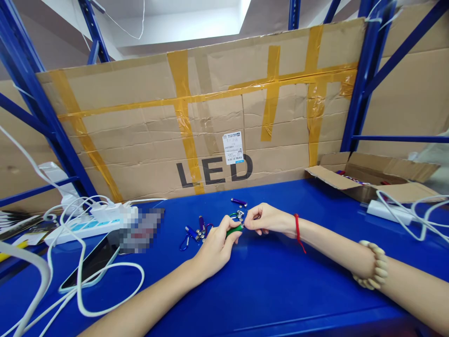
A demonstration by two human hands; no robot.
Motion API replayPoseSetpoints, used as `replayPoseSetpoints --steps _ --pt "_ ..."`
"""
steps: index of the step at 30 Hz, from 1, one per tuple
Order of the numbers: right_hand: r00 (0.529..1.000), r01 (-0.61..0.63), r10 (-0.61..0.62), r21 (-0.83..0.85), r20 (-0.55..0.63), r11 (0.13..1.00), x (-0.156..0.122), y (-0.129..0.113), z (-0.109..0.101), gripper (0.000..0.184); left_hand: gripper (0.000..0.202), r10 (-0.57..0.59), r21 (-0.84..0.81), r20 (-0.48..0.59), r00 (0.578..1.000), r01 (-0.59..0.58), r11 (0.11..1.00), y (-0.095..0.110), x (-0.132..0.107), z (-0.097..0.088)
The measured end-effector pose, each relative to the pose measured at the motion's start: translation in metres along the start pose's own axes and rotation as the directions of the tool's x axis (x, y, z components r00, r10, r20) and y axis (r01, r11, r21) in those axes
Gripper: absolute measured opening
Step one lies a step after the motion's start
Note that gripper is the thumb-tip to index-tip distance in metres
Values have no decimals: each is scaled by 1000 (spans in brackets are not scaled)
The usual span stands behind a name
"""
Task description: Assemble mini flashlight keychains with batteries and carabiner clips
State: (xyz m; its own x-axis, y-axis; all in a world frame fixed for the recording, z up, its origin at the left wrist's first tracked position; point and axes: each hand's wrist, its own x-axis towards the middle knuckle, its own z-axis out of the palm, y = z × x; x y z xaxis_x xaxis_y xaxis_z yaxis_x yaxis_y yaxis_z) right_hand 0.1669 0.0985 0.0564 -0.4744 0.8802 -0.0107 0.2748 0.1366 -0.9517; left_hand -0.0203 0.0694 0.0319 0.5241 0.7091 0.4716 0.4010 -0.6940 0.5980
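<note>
My left hand (218,243) is closed around a small green keychain flashlight (234,229), held just above the blue table (266,281). My right hand (265,219) pinches a tiny part at the green flashlight's end, too small to name. A little pile of small silver button cells (240,215) lies right behind my fingers. Several blue and purple keychain flashlights (195,232) with clips lie to the left of my left hand. One more purple flashlight (239,202) lies further back.
A taped cardboard sheet marked LED (210,131) stands behind the table. An open cardboard box (372,180) sits at the right with white cables (414,210). At the left are a white power strip (87,224), looping white cables and a phone (91,262).
</note>
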Motion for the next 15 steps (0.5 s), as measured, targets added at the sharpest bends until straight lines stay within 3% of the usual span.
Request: replayPoseSetpoints --steps 8,15 --pt "996 49 -50 -18 -71 999 -5 -4 10 39 7 33 80 -46 998 -30 996 -2 -1 1" --pt "986 -156 162 155 -28 976 -9 -9 15 41 13 36 145 -51 998 -28 989 1 -1 1"
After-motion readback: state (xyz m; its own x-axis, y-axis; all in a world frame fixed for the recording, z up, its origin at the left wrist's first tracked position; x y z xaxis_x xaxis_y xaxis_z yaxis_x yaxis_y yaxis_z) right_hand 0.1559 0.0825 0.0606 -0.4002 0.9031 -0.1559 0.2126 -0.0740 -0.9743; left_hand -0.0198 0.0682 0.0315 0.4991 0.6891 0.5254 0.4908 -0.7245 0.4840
